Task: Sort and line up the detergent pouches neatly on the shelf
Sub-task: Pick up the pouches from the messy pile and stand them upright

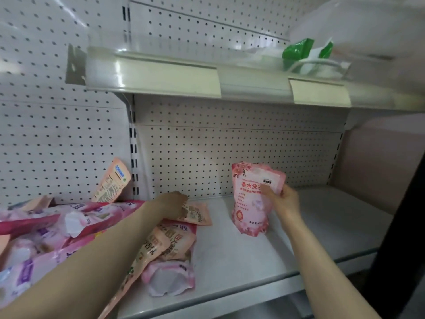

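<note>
Lower shelf (299,238): white metal, its right half bare, with a raised lip along the front edge.
Back panel (230,146): white pegboard between slotted uprights, running on behind the bay to the left.
Upper shelf (161,74): cream, with a glossy price strip along its front; a green-and-white pack (296,51) lies on it towards the right.
Side wall (379,162): pale pink, closing the bay on the right.
Pink pouch (250,199): upright near the middle of the lower shelf, printed face forward. The right hand (285,201) grips its right edge, thumb across the front.
Peach pouch (197,214): flat on the shelf, left of the pink one and well apart from it. The left hand (170,203) lies on its near end, fingers bent down; whether it pinches the pouch cannot be told.
Heap of pouches (57,226): pink, peach and purple-printed, jumbled over the left of the shelf.
Leaning peach pouch (113,180): tilted against the pegboard behind the heap.
Toppled pink pouch (167,279): on its side at the front edge, base towards the room
</note>
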Demonstrator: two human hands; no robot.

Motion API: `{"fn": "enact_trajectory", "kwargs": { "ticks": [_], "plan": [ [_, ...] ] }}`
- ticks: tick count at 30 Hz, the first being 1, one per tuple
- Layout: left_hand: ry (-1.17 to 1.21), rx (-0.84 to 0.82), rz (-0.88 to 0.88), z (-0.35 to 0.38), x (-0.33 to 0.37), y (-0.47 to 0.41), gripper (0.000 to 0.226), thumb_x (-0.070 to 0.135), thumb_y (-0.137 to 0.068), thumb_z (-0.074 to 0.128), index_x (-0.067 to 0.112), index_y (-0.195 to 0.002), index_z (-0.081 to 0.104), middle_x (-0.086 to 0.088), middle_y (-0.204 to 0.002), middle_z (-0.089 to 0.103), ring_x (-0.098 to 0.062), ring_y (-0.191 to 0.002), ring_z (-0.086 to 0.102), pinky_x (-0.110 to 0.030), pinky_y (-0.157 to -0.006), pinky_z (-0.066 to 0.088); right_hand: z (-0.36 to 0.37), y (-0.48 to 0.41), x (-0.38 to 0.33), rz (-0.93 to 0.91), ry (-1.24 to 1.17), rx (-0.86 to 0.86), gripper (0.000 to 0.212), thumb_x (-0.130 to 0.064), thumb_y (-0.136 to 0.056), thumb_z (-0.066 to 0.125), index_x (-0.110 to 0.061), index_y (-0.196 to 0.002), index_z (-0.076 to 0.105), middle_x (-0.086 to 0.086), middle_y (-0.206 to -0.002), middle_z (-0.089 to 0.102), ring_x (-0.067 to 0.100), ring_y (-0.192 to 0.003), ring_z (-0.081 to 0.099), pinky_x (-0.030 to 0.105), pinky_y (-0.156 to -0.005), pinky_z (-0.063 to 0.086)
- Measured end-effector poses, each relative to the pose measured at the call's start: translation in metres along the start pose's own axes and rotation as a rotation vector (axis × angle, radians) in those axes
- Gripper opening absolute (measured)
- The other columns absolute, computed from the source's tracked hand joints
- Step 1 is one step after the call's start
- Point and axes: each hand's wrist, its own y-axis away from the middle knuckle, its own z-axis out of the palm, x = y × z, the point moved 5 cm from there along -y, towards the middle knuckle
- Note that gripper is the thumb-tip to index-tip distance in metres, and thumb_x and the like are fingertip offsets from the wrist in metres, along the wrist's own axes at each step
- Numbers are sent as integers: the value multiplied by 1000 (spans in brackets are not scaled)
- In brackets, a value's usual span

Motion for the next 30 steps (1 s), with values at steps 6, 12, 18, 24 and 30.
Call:
{"fn": "enact_trajectory", "kwargs": {
  "ticks": [6,12,18,24,30],
  "plan": [
    [-132,-26,-107,13,-12,-24,51,51,-92,50,14,-127,49,-5,-117,62,-22,-105,59,-38,-94,47,-4,-1,24,18,174,-36,6,-25,-93,65,-27,-98,66,7,-110,73,26,-97,70,44,-84,58],
    [203,173,-175,7,-23,-27,40,39,-90,61,13,-120,61,-4,-109,66,-21,-95,63,-34,-83,53,-21,34,-2,-340,373,363,19,-17,-92,61,-23,-108,52,-3,-100,62,22,-87,61,38,-74,51],
    [404,656,-38,-56,2,26,32,37,-88,65,21,-116,66,2,-96,71,-14,-78,63,-21,-59,40,41,77,-9,-115,210,3,28,-39,-88,69,-25,-110,58,-5,-90,70,18,-80,68,33,-73,55],
    [576,679,86,-46,23,97,25,33,-82,72,26,-102,58,10,-87,64,-12,-78,61,-26,-64,47,92,98,-21,111,-329,-347,12,-21,-87,73,-20,-99,70,1,-91,78,11,-77,75,20,-58,56],
    [404,643,129,-19,-4,141,49,39,-86,68,19,-129,56,1,-120,64,-16,-105,62,-32,-90,49,55,78,-35,-76,26,-125,10,-19,-89,71,-29,-88,70,1,-88,77,12,-68,71,30,-60,55]
  ]
}}
